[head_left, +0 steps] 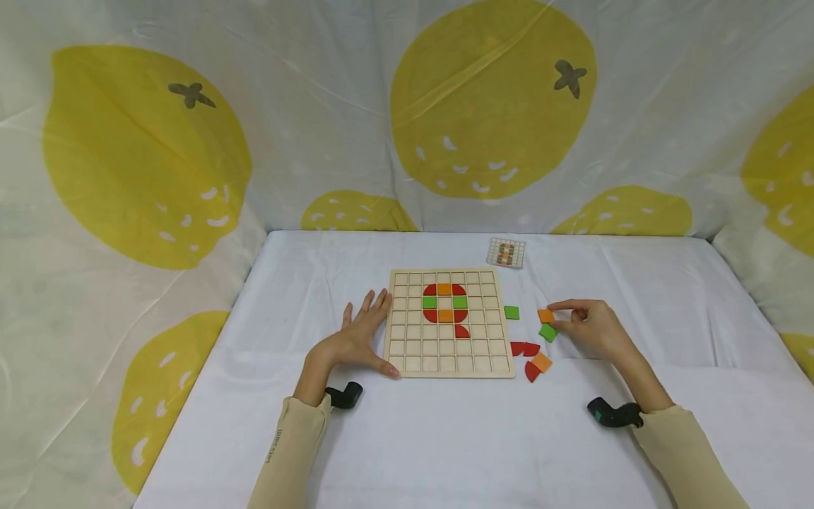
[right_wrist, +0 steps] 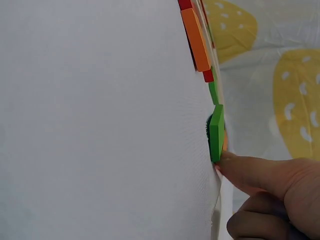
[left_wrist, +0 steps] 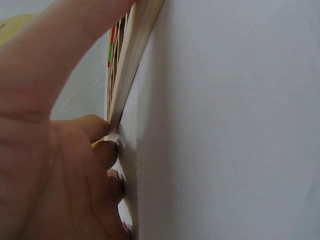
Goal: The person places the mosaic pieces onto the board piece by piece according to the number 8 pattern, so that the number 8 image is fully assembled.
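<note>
A wooden grid board (head_left: pixel 407 348) lies on the table, with red quarter-round, orange and green square tiles set in its cells. My left hand (head_left: pixel 356 339) is spread at its left side, thumb by the near-left corner and fingertips along the edge. In the left wrist view the fingers (left_wrist: pixel 95 127) touch the board's side (left_wrist: pixel 131 65). To the right of the board, my right hand (head_left: pixel 591 329) pinches an orange square tile (head_left: pixel 545 316) between thumb and index finger. A green square tile (head_left: pixel 547 333) lies just below it, close to the thumb.
Another green tile (head_left: pixel 511 312) lies beside the board's right edge. Nearer me are red quarter-round pieces (head_left: pixel 531 349), a second orange square (head_left: pixel 542 363) and a further red piece (head_left: pixel 532 372). A small pattern card (head_left: pixel 506 252) lies behind the board, before the lemon-print cloth (head_left: pixel 490 106).
</note>
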A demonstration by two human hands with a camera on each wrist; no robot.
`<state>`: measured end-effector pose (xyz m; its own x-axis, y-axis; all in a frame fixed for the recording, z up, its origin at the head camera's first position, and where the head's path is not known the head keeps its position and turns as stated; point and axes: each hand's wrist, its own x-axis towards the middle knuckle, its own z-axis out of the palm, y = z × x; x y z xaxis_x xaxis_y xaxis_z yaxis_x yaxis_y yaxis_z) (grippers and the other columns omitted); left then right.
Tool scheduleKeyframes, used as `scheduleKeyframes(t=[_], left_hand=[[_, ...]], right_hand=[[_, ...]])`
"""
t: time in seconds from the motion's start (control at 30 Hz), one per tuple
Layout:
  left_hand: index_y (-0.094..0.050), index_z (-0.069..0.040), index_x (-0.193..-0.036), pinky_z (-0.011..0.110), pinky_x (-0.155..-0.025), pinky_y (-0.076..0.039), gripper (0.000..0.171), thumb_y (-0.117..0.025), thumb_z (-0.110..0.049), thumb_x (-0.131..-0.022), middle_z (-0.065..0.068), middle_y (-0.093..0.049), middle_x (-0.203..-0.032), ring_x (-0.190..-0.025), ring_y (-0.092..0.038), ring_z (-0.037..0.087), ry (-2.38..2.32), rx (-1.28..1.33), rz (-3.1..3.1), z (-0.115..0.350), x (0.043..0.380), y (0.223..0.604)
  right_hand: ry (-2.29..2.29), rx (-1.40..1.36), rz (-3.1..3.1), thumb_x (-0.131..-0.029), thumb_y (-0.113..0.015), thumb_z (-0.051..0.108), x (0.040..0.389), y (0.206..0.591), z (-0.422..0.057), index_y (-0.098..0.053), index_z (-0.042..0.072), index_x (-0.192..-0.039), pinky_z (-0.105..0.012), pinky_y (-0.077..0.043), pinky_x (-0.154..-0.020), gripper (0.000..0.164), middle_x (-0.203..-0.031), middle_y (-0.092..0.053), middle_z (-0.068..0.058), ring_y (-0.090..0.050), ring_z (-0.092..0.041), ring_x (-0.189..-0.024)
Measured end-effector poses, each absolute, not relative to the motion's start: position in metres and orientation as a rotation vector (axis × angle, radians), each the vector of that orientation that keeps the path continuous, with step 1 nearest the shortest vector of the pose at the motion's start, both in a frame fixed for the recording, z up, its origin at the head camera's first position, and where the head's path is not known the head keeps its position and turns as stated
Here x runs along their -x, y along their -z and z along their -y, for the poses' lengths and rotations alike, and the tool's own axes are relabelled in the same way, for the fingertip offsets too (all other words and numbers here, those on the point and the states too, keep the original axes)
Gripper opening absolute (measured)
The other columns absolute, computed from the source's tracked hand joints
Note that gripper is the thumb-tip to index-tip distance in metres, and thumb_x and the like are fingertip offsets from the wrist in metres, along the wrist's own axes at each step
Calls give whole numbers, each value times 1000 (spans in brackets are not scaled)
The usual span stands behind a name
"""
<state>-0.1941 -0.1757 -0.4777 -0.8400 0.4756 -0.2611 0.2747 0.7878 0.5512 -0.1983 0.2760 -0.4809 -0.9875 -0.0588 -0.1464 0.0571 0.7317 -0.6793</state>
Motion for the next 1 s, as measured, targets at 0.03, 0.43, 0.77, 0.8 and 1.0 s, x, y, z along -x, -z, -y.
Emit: scheduleKeyframes(t=[0.03,0.43,0.77,0.8,1.0], left_hand=[[1,-6,-166,69,-124,13,149,-97,-51,-63,11,7,-176,-162,15,36,-713,-568,-2590,176,194,478],[0,-6,-167,69,-124,13,149,-97,-52,-63,11,6,-176,-162,15,36,-711,-570,-2591,175,194,478],[1,-7,-167,69,-124,13,150,-97,-52,-63,10,7,-176,-162,16,35,-709,-558,-2590,176,194,478],[1,-7,-167,69,-124,13,150,-97,-52,-63,10,7,-176,-162,16,35,-709,-557,-2591,176,194,478],[1,-7,-167,69,-125,13,149,-97,-51,-63,10,7,-176,-162,16,35,-706,-554,-2593,176,194,478]], right_hand=[[1092,2,-2774,-92,-78,17,198,481,-276,-74,5,-125,-27,-27,-49,35,-65,-39,0,-37,-15,-60],[1103,53,-2835,-92,-79,20,199,481,-276,-73,-1,-119,-26,-27,-51,34,-65,-38,1,-36,-14,-60],[1153,177,-2845,-91,-80,19,196,472,-260,-75,3,-117,-28,-26,-51,31,-64,-35,1,-33,-13,-60],[1175,188,-2836,-90,-81,19,196,470,-256,-76,4,-117,-29,-26,-51,31,-64,-34,2,-33,-13,-60],[1268,254,-2740,-89,-83,18,191,469,-228,-78,5,-116,-27,-26,-49,31,-61,-33,2,-33,-13,-56]])
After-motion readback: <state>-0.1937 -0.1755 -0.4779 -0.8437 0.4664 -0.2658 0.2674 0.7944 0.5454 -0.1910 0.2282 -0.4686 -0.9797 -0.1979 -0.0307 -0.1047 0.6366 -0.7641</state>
